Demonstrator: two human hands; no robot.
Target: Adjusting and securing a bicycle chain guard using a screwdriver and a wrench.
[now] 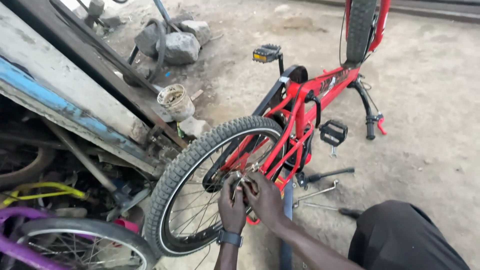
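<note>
We see the rear wheel [200, 185] of the upturned red bicycle [320, 95] on the dirt floor [430, 100]. Our left hand [231, 202] and right hand [264, 197] both pinch at its hub [245, 182]. 2 spanners [315, 197] and a screwdriver [327, 174] lie nearby.

One head-worn camera looks steeply down, close over the rear wheel [210, 185] of an upturned bicycle on the ground.

Both hands [250, 197] at red bicycle's [320, 95] rear hub [245, 181]
</note>
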